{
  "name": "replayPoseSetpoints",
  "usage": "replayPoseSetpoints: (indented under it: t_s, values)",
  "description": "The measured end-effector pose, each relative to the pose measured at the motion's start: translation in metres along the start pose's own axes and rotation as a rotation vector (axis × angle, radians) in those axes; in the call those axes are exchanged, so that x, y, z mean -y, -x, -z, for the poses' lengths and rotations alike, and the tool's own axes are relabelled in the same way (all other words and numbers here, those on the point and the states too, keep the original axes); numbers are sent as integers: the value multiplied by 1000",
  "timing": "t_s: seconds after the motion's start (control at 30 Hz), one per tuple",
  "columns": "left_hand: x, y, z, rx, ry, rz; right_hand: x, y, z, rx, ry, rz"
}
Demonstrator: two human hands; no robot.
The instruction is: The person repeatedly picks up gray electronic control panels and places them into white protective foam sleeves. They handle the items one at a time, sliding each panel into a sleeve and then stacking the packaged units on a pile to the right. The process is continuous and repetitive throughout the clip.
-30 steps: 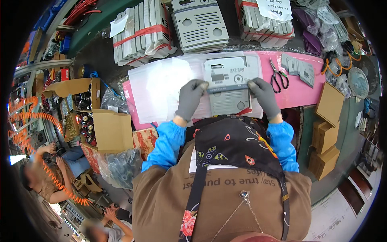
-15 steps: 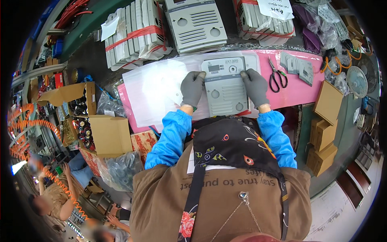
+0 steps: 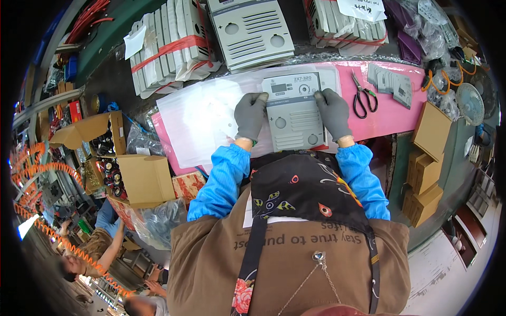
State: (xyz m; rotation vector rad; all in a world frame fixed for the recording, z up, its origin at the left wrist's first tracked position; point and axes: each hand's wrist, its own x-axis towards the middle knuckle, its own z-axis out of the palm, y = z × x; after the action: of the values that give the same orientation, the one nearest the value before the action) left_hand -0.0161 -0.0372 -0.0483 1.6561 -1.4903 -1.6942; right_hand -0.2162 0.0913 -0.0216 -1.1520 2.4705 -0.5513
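Observation:
Between my hands is a grey panel (image 3: 296, 118) with a lighter upper part, a display window, a round knob mark, slots and round holes. My left hand (image 3: 250, 117), in a grey glove, grips its left edge, thumb on the face near the top. The right hand (image 3: 334, 115), gloved alike, pinches the opposite edge the same way. White sheets (image 3: 195, 118) lie under and to the left of the panel, over a pink mat (image 3: 350, 126). Right of my right hand lie scissors (image 3: 362, 97) with dark handles and several small grey label plates (image 3: 391, 84).
Beyond the mat stand a stack of similar panels (image 3: 255, 39) and two red-tied bundles (image 3: 168, 50) (image 3: 345, 26). An open carton (image 3: 145, 179) of small parts is at left; cardboard boxes (image 3: 424, 168) stand at right. Another person (image 3: 95, 253) is at lower left.
My hands and the panel hold nearly the same place. The view has shifted slightly, and the person at lower left has moved an arm.

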Motion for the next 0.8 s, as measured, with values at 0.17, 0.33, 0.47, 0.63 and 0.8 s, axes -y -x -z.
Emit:
replayPoseSetpoints:
  t_s: [0.17,0.33,0.47,0.63,0.8]
  values:
    - [2,-1,-2,-14,14,-3,0,-1,0,-5,-19,-4]
    - [3,-1,-5,-52,46,8,-4,-2,-4,-23,-48,-1]
    - [2,-2,-1,-11,27,16,-3,-2,-4,-18,-56,0]
    - [6,-2,-2,-24,56,27,-2,-1,-3,-30,-72,18]
    - [3,0,-4,-52,80,56,-3,-2,-3,-23,-49,28]
